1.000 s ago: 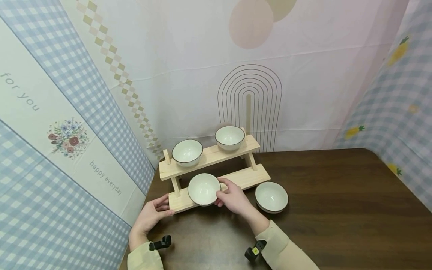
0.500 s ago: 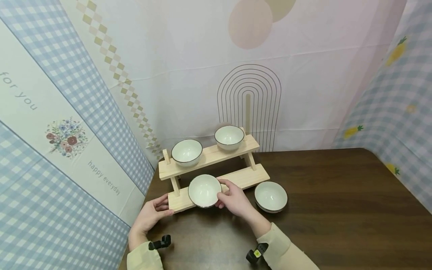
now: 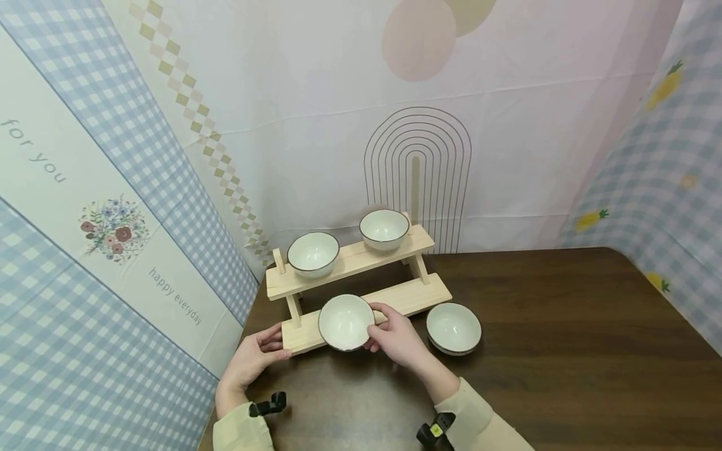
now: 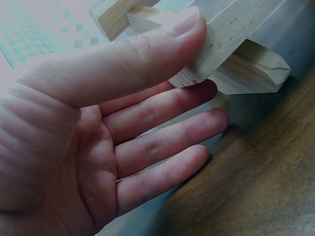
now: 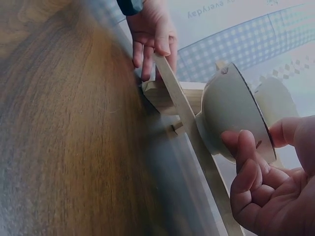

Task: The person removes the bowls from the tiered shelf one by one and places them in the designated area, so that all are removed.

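Head view: left hand (image 3: 251,362) is gripping the rack (image 3: 410,295), seemingly steadying it, while right hand (image 3: 399,339) is pinching a bowl (image 3: 345,322) at its front edge.

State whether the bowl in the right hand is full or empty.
Empty: in the head view, the bowl shows only its bare white inside.

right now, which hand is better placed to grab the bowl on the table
Probably the right hand: it's nearer that white bowl, though it must first release the pinched bowl. The left hand is farther off, holding the left end of the tiered wooden stand.
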`<state>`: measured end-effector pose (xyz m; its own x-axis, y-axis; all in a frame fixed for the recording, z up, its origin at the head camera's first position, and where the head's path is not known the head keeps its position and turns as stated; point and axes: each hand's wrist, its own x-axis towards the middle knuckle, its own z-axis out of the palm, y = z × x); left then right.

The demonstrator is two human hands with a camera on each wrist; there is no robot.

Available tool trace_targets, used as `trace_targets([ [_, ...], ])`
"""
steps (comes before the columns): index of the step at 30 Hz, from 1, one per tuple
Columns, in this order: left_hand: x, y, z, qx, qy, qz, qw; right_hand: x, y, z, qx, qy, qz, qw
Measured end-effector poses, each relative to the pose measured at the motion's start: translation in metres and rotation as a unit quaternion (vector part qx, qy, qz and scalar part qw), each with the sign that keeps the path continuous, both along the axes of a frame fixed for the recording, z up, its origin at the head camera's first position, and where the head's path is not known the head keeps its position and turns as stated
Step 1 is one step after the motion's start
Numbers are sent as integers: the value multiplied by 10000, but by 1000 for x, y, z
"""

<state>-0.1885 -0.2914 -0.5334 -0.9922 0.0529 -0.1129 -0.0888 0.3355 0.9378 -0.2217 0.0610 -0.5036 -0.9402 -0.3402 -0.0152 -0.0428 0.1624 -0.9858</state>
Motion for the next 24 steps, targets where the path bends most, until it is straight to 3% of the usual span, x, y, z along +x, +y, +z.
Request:
trace_targets([
  [11, -3, -1, -2, -12, -2, -15, 10000, 3, 12, 0, 154, 42, -103, 9998],
  [24, -4, 0, -3, -93, -57, 53, 9999, 3, 38, 2, -64, -95, -266, 9996],
])
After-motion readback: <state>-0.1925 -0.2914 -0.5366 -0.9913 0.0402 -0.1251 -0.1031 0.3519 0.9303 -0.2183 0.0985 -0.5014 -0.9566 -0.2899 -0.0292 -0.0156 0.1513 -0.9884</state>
